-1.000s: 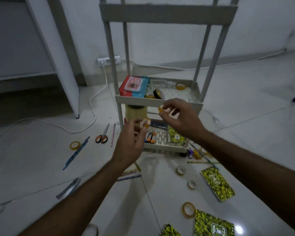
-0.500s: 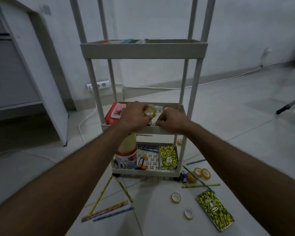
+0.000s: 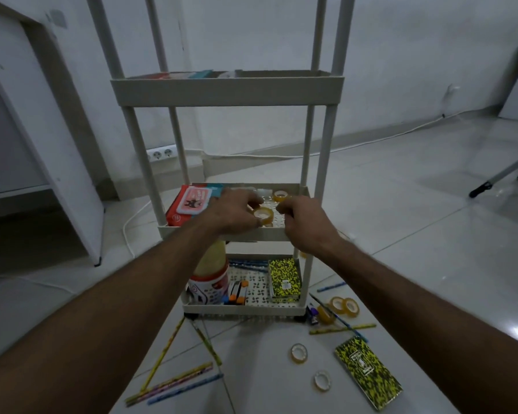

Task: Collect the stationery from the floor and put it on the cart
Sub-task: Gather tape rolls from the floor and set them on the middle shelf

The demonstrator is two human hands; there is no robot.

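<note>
A white three-tier cart stands in front of me. Both my hands hover over its middle shelf. My left hand pinches a yellow tape roll just above the shelf floor. My right hand is beside it with its fingers curled down; anything under them is hidden. Another tape roll lies at the back of that shelf. On the floor lie two small tape rolls, a yellow-black notebook, several pencils and more tape rolls.
A red and pink packet fills the left of the middle shelf. The bottom shelf holds a bottle, markers and a notebook. A white cable and a wall socket are behind the cart. A black-tipped stand leg is at right.
My view has risen and moved closer to the cart. Both hands went from in front of the cart to over its middle shelf; the left hand's tape roll is now lower, near the shelf floor.
</note>
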